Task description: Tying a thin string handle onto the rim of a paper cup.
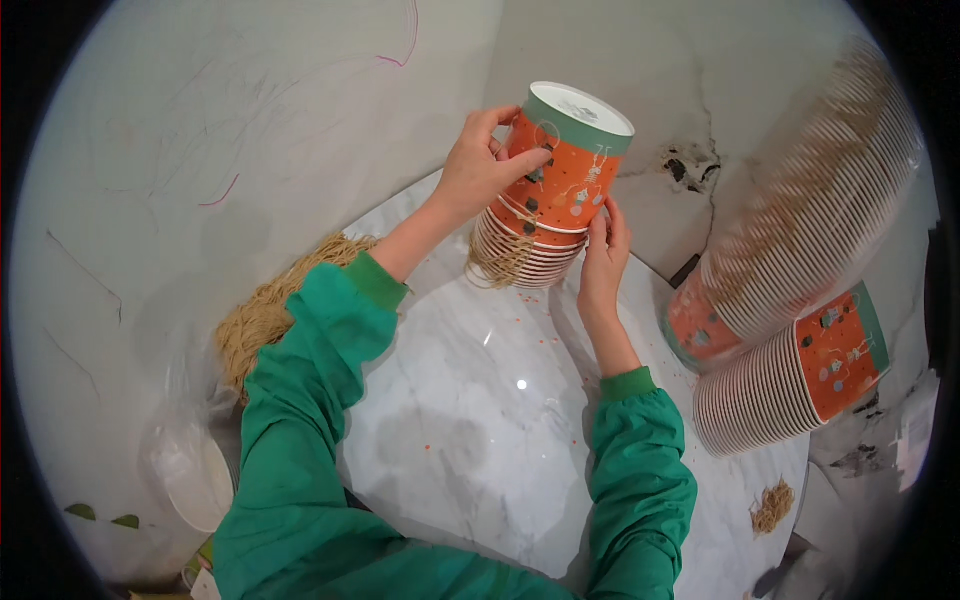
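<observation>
As hands [477,168] hold the inverted cup stack [568,198], its long axis tilts right.

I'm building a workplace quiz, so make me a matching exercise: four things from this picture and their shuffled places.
1. Orange-and-green paper cup stack showing a white base
2. Large heap of tan strands
3. Small brown tangled clump
4. Tall paper cup stack in clear plastic

A. Picture's upper right
B. Beside the green left sleeve
C. Between left hand and right hand
D. White marbled table's lower right

1-C, 2-B, 3-D, 4-A
</observation>
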`<state>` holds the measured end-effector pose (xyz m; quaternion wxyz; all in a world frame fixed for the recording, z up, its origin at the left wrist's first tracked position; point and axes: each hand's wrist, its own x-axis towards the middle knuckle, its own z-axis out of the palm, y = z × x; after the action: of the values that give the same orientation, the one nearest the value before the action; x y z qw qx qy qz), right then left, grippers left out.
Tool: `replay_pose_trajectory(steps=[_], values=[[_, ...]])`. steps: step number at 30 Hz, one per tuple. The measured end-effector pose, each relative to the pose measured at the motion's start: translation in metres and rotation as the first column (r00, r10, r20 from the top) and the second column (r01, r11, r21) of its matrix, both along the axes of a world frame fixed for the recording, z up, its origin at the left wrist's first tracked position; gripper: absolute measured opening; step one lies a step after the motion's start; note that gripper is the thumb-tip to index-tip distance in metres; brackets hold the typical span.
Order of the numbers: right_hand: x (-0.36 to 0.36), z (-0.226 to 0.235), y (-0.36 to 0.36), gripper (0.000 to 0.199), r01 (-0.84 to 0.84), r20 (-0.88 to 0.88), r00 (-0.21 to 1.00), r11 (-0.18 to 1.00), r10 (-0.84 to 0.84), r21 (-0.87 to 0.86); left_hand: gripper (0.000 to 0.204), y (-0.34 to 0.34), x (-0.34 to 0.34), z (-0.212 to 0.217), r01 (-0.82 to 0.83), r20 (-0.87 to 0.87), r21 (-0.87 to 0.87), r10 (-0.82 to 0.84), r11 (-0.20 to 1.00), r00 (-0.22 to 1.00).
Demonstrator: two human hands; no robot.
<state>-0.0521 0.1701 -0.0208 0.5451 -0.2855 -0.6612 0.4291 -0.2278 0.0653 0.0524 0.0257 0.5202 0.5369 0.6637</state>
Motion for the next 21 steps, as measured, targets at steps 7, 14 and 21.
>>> replay_pose_trajectory(steps=[7, 14, 21], values=[[-0.003, -0.008, 0.002, 0.043, 0.026, -0.016, 1.0, 0.999, -0.025, 0.042, 0.073, -0.004, 0.004, -0.005, -0.029, -0.006, -0.025, 0.029, 0.999, 1.0], [-0.004, -0.017, 0.008, 0.042, 0.102, 0.025, 0.994, 0.98, -0.108, 0.171, 0.074, -0.006, 0.007, -0.009, -0.027, -0.018, -0.027, 0.027, 0.999, 0.999], [-0.004, -0.021, 0.007, 0.041, 0.111, 0.017, 0.993, 0.97, -0.117, 0.215, 0.073, -0.003, 0.006, -0.016, -0.06, -0.028, -0.021, 0.059, 0.998, 0.998]])
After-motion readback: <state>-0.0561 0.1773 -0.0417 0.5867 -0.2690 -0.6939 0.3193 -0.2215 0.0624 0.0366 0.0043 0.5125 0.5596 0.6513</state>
